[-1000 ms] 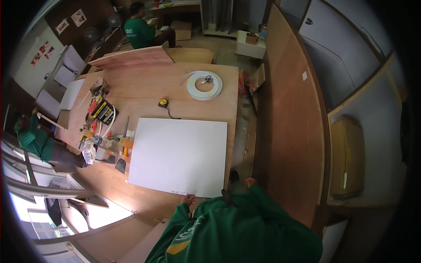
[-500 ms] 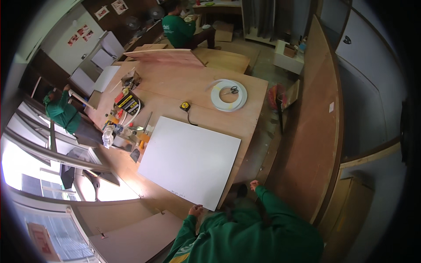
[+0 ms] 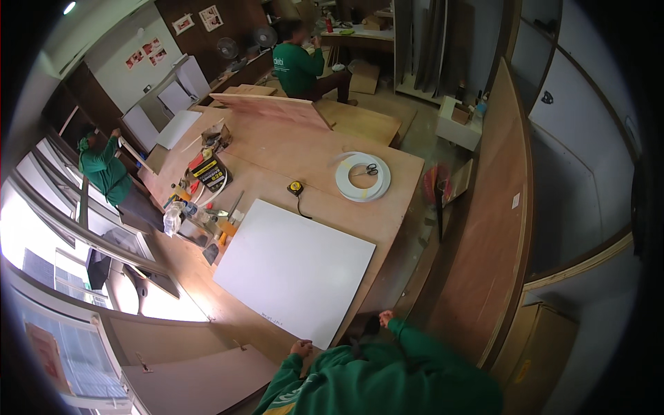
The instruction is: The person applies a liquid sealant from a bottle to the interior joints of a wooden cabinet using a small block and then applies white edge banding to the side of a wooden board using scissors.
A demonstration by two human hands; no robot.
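Note:
A white rectangular board (image 3: 294, 273) lies flat on the large wooden worktable (image 3: 277, 155), with faint handwriting along its near edge. Beside the board's near corner is my left hand (image 3: 302, 348), its fingers curled; whether it touches the board or holds something small cannot be made out. Off to the right, past the table's edge, my right hand (image 3: 386, 318) is also closed, next to a dark object (image 3: 372, 326) whose kind is unclear. Beyond the board sits a yellow and black tape measure (image 3: 295, 187). A roll of white edging strip (image 3: 362, 177) holds scissors (image 3: 372, 169) within its ring.
Tools and bottles crowd the table's left side, near a black and yellow container (image 3: 209, 173). A tall wooden panel (image 3: 484, 235) stands along my right. One co-worker (image 3: 299, 63) sits at the back; another (image 3: 105, 168) stands far left, holding a pale strip (image 3: 135, 153).
The view has tilted up slightly, so the table's contents sit lower. My right hand has drawn back toward my body. My left hand remains by the board's near corner.

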